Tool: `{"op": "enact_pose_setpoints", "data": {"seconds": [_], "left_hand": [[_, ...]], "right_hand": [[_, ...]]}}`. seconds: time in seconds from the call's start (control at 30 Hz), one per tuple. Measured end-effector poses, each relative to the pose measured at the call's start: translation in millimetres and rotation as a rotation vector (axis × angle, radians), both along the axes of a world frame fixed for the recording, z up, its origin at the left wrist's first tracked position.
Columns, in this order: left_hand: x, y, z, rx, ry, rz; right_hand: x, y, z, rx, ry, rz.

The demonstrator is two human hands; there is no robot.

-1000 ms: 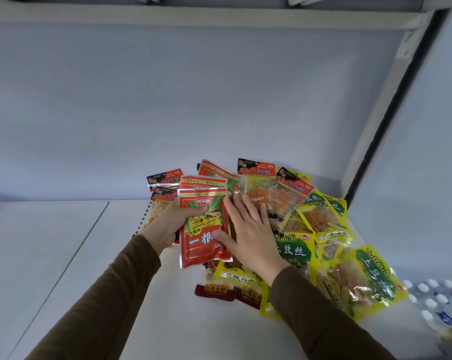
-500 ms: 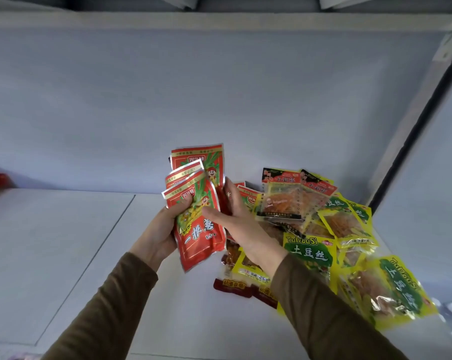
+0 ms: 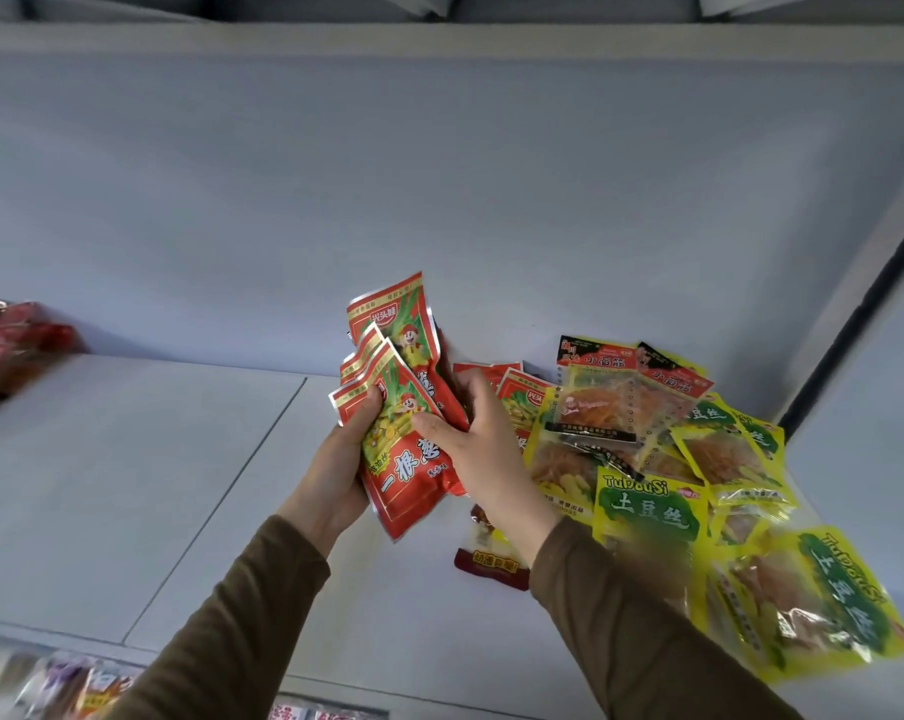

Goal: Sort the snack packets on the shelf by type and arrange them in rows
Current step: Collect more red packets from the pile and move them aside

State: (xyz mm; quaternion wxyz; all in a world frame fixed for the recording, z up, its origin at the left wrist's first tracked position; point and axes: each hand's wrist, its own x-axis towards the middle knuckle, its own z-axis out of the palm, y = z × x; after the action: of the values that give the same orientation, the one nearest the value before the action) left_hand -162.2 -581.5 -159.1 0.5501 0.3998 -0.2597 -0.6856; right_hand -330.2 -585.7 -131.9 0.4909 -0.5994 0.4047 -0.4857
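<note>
A fan of several red snack packets (image 3: 406, 459) is held up above the white shelf (image 3: 169, 485). My left hand (image 3: 335, 459) grips the stack from the left, thumb on the front packet. My right hand (image 3: 470, 433) holds the same stack from the right, fingers curled behind it and thumb on the front. To the right lies a heap: more red packets (image 3: 525, 402), clear packets with red-black headers (image 3: 595, 402), and yellow-green packets (image 3: 647, 511). A small dark red packet (image 3: 491, 561) lies under my right wrist.
The shelf's back wall (image 3: 439, 200) rises behind the heap and a side wall with a dark post (image 3: 855, 324) closes the right. Blurred red packets (image 3: 8, 350) sit at the far left. More packets (image 3: 76, 688) show on a lower shelf at the bottom edge.
Both hands have lifted the red packets off the heap and gathered them into a fanned stack held above the shelf. The view has shifted left.
</note>
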Motion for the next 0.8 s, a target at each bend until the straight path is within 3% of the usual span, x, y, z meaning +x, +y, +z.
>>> {"op": "enact_pose_setpoints", "data": {"seconds": [0.23,0.4,0.63,0.8], "left_hand": [[10.9,9.0,-0.5,0.006,-0.019,-0.011],[13.3,14.6,5.0,-0.081,-0.12,-0.001],[4.3,18.3,6.3,-0.104,-0.244,0.181],[-0.9,15.8,12.2,-0.155,-0.351,0.299]], "right_hand": [[8.1,-0.2,-1.8,0.053,0.003,0.045],[6.9,-8.1,-9.8,0.215,-0.075,0.086],[9.8,-10.6,-19.4,0.328,-0.185,0.082],[13.6,-5.2,-23.6,0.287,-0.2,0.148]]}}
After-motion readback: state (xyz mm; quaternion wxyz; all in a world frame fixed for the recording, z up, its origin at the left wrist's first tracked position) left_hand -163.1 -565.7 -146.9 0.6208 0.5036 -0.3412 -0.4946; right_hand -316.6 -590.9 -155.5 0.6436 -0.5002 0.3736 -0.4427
